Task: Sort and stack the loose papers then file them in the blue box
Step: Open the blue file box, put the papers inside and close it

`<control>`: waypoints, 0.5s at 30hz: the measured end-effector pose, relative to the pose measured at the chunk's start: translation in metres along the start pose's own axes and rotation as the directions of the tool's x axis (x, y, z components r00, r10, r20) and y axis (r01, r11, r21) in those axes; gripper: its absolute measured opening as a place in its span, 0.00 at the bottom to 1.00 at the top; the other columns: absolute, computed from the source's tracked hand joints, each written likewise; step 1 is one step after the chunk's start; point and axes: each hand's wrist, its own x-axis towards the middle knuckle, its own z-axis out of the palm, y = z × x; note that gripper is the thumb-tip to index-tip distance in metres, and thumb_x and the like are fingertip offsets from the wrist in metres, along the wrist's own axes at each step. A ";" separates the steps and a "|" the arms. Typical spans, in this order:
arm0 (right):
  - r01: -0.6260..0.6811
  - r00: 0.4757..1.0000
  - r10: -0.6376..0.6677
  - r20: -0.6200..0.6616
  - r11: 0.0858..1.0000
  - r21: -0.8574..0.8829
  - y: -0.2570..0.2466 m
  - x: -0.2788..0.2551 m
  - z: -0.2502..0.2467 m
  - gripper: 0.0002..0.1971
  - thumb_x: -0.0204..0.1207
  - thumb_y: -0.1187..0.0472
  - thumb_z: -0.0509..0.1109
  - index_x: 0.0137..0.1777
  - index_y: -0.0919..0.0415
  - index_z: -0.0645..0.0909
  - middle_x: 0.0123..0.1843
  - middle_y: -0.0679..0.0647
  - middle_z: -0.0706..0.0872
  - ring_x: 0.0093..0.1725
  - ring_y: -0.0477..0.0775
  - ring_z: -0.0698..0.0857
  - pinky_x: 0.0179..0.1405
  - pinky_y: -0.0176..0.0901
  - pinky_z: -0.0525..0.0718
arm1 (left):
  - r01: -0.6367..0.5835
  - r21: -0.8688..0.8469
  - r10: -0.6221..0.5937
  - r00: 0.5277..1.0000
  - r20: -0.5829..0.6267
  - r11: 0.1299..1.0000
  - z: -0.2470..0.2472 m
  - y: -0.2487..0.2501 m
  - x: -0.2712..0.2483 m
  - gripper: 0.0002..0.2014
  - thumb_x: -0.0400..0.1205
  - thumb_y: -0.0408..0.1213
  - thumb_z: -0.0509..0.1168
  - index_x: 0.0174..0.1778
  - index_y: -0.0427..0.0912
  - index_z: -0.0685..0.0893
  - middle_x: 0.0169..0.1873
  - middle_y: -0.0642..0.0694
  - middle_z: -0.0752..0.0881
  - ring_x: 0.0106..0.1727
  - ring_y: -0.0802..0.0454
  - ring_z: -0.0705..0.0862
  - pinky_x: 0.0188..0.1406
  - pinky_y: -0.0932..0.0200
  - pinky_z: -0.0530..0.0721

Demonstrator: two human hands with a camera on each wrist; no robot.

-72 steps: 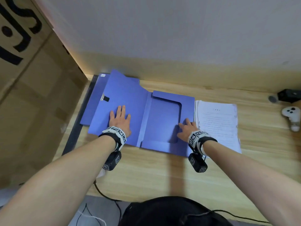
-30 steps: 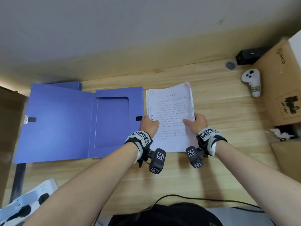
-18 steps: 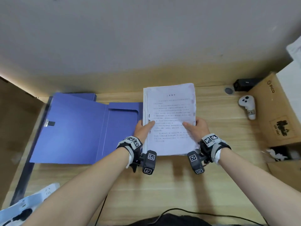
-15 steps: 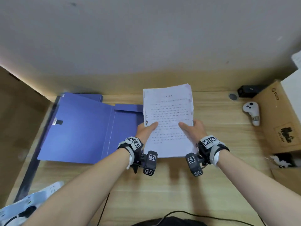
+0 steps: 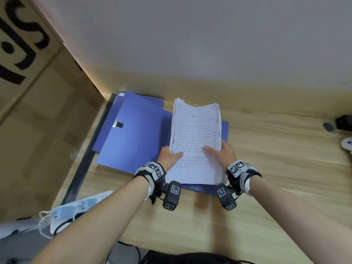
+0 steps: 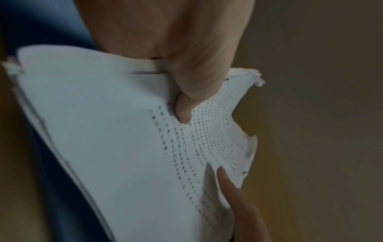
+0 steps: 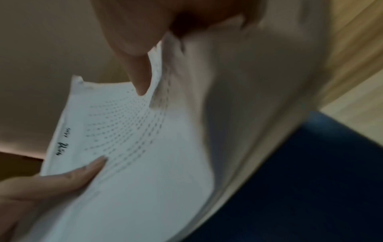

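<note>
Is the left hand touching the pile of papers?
Touching. In the left wrist view the left hand's thumb presses on top of the paper stack; the head view shows it gripping the stack's left edge.

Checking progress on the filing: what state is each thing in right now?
White printed paper stack: held over the box, not yet laid in.
Blue cardboard file box: open, flat on the desk.
Left hand: grips the stack's left edge.
Right hand: grips its right edge.
</note>
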 end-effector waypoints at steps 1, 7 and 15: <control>-0.002 1.000 0.002 0.007 0.999 -0.053 0.007 0.005 0.010 0.17 0.72 0.56 0.79 0.58 0.60 0.84 0.56 0.55 0.91 0.52 0.55 0.90 0.53 0.53 0.89 | 0.005 0.030 -0.005 1.000 -0.025 1.000 -0.013 -0.003 0.003 0.16 0.80 0.30 0.71 0.64 0.31 0.83 0.59 0.36 0.87 0.60 0.41 0.87 0.64 0.40 0.84; 0.045 0.991 -0.112 -0.072 0.789 -0.612 0.037 0.018 0.028 0.21 0.78 0.58 0.68 0.71 0.62 0.74 0.71 0.59 0.78 0.69 0.59 0.77 0.69 0.49 0.74 | 0.035 0.235 -0.013 0.995 -0.095 0.971 -0.097 -0.013 0.033 0.18 0.79 0.37 0.72 0.62 0.33 0.82 0.58 0.42 0.87 0.59 0.43 0.86 0.63 0.44 0.84; 0.048 0.994 -0.111 -0.005 0.472 -0.880 0.048 0.017 0.020 0.36 0.78 0.56 0.67 0.83 0.67 0.58 0.87 0.61 0.55 0.85 0.64 0.56 0.84 0.51 0.57 | 0.008 0.500 0.039 0.996 -0.083 0.866 -0.165 -0.007 0.073 0.23 0.73 0.49 0.70 0.61 0.40 0.85 0.55 0.43 0.89 0.54 0.41 0.88 0.59 0.41 0.87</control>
